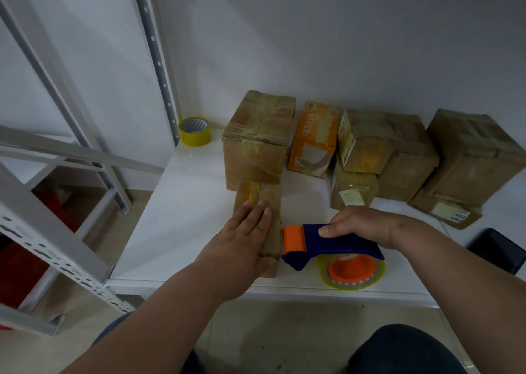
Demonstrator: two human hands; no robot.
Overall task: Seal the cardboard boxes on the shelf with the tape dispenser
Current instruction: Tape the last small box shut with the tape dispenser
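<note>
A small flat cardboard box (263, 194) lies near the front of the white shelf (182, 217), with yellowish tape along its top. My left hand (242, 242) presses flat on it, fingers together, thumb at its near end. My right hand (361, 228) grips the handle of a blue and orange tape dispenser (327, 248), which holds a clear tape roll on an orange hub. The dispenser's orange roller sits against the small box's right side. Behind stand several other cardboard boxes: a tall taped one (259, 137), an orange one (313, 140) and brown ones (398, 157) to the right.
A yellow tape roll (195, 131) stands at the shelf's back left by a perforated upright (159, 60). A black object (498, 251) lies at the right edge. More grey shelf frames (42, 231) stand left. My knees (398, 351) are below the shelf's front edge.
</note>
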